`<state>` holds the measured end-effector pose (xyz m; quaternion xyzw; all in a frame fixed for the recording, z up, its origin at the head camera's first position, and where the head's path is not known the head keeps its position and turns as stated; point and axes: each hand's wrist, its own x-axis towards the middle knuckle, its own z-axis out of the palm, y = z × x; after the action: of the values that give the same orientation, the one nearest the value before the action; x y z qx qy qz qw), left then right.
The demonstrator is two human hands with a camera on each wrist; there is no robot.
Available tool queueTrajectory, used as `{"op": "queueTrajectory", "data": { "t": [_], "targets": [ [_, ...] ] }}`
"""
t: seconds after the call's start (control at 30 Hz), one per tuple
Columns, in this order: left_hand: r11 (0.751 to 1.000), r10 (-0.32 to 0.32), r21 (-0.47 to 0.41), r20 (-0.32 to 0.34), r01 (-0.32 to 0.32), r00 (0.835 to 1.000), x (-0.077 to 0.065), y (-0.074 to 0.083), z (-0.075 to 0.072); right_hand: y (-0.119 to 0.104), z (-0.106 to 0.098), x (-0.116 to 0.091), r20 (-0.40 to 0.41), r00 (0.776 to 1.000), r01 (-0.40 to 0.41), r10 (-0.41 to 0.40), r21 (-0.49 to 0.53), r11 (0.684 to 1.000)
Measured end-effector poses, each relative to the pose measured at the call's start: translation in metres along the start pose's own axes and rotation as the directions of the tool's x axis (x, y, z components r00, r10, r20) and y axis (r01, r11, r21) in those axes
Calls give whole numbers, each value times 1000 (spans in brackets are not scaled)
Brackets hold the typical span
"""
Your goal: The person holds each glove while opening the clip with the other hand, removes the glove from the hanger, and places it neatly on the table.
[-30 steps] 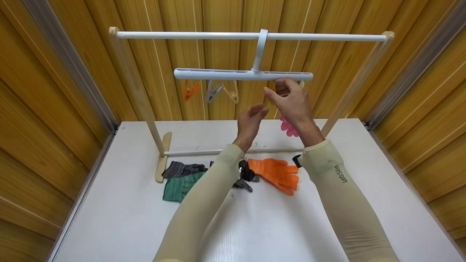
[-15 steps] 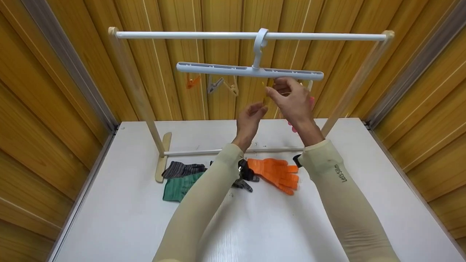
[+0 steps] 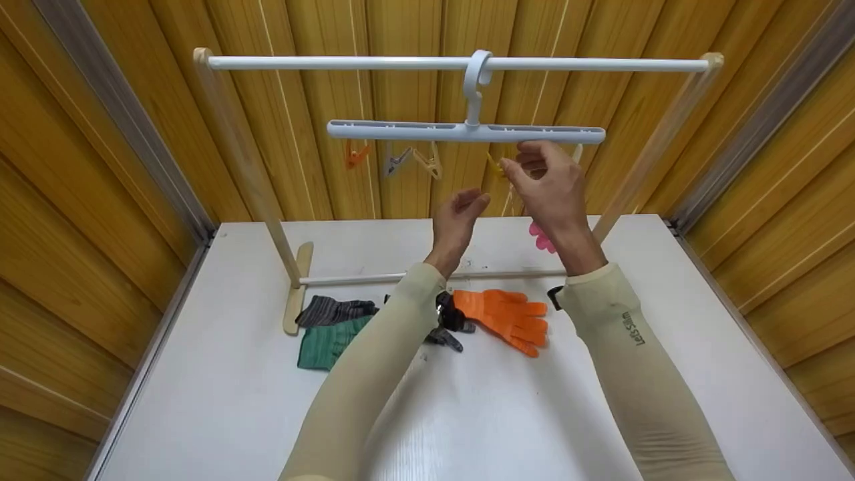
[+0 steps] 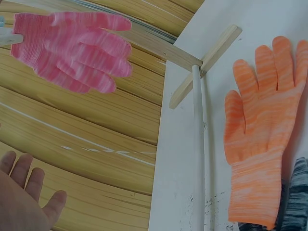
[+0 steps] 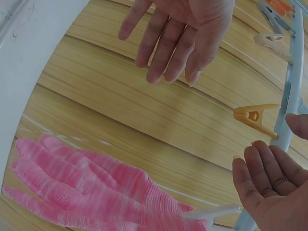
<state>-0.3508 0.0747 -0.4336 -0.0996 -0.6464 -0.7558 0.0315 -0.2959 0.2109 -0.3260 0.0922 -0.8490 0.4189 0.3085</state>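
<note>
A pale blue clip hanger (image 3: 401,131) hangs by its hook from a white rail. Beneath its bar dangles a yellow-orange clothes peg (image 5: 255,118), jaws closed with nothing in them. My right hand (image 3: 551,187) is beside that peg, fingers loosely bent and no object between them in the right wrist view. Lower and to the left, my left hand (image 3: 457,230) is raised with relaxed fingers, holding nothing. A pink knitted glove (image 4: 77,53) hangs by its cuff from a white peg (image 5: 211,211) at the hanger's right end, largely hidden behind my right hand in the head view.
Orange (image 3: 357,155), grey (image 3: 398,162) and cream (image 3: 429,162) pegs hang along the hanger's left half. On the white table (image 3: 200,401) lie an orange glove (image 3: 504,317), a green glove (image 3: 330,342) and dark grey gloves (image 3: 337,310). The rack's wooden post (image 3: 250,167) rises at left.
The hanger has turned and shifted slightly right. My right hand has moved right, and the yellow-orange peg, earlier between its fingers, now hangs apart from it. My left hand has barely moved.
</note>
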Motion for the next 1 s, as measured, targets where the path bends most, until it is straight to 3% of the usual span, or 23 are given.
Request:
{"op": "queueTrajectory", "data": {
  "t": [0.27, 0.57, 1.0],
  "targets": [
    [1000, -4, -5, -4, 4, 1000, 1, 2, 4, 5, -9, -2, -41, 999, 23, -24, -17, 1000],
    [1000, 4, 6, -6, -4, 1000, 3, 6, 7, 14, -17, -3, -42, 998, -45, 43, -54, 998],
    [999, 29, 33, 27, -30, 999, 5, 6, 11, 27, -28, -3, -71, 994, -88, 79, -134, 987]
  ]
}}
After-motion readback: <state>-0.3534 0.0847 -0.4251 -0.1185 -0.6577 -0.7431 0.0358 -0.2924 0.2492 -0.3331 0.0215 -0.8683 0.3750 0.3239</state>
